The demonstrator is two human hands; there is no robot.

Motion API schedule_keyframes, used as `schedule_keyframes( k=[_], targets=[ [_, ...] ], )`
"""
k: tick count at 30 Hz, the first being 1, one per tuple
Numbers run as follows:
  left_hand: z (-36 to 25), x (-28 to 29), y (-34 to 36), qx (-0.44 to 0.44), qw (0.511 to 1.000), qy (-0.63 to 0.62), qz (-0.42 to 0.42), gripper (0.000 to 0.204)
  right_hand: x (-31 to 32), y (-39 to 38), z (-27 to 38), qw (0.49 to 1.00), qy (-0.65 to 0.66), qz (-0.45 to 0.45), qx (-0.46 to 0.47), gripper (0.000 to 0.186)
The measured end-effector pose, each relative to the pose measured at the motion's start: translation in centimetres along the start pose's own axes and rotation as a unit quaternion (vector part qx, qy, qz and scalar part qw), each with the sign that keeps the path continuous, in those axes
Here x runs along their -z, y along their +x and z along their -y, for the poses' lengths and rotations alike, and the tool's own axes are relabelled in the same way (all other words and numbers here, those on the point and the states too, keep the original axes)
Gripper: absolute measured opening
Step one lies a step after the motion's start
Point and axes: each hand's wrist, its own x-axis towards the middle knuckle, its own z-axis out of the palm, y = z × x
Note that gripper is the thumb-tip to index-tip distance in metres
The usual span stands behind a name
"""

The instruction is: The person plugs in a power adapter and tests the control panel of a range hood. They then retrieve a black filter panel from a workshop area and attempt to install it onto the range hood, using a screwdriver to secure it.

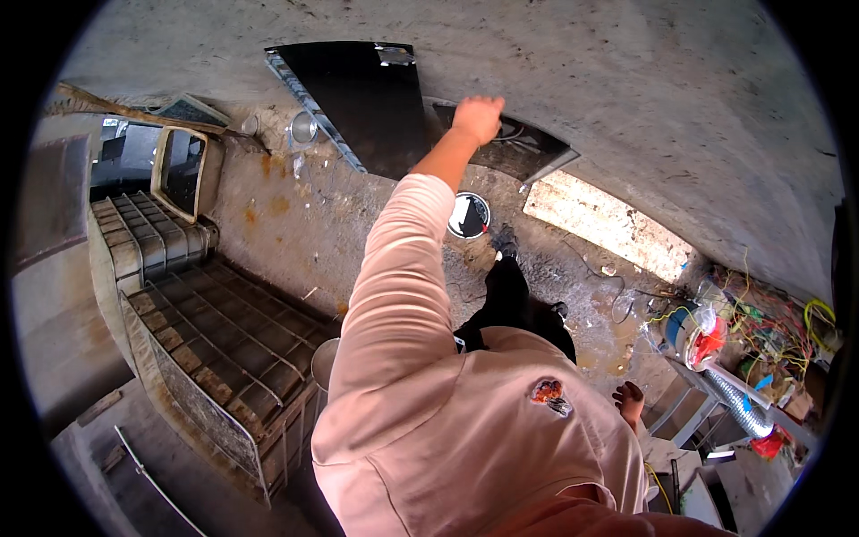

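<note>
My left hand (480, 119) is stretched far out in front, close to the grey concrete wall (617, 80). Its fingers are curled closed, and whatever they may hold is hidden. Just beyond and below that hand, a dark glossy panel (528, 148) with a round shape on it leans at the wall. To its left stands a larger black panel (371, 107) with a bluish edge. Low at my side hangs my right hand (630, 403), fingers loosely bent and apart, with nothing visible in it. A white round bucket (469, 216) with something black inside sits below my left forearm.
A pale speckled board (608, 224) lies along the wall base. At right are a bucket of scraps (693, 336), tangled coloured wires (761, 313) and a silver flexible duct (738, 403). A metal-framed rack (224, 331) fills the left side. A thin cable crosses the dirty floor (304, 228).
</note>
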Motion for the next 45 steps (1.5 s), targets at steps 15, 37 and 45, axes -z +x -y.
schedule_keyframes(
  k=[15,37,45],
  targets=[
    [-1.2,-8.8,-17.0,-0.205,0.976,0.033,0.069,0.02,-3.9,2.6,5.0,0.997,-0.066,0.031,0.027,0.04],
    [-23.6,11.1,-18.2,-0.357,0.924,0.043,0.126,0.016,-7.0,-4.8,12.3,0.926,-0.129,-0.023,0.355,0.064],
    [-44.0,13.9,-30.3,-0.466,0.868,0.012,0.168,0.042,0.1,-8.2,-1.7,0.871,-0.009,-0.061,0.487,0.04]
  ],
)
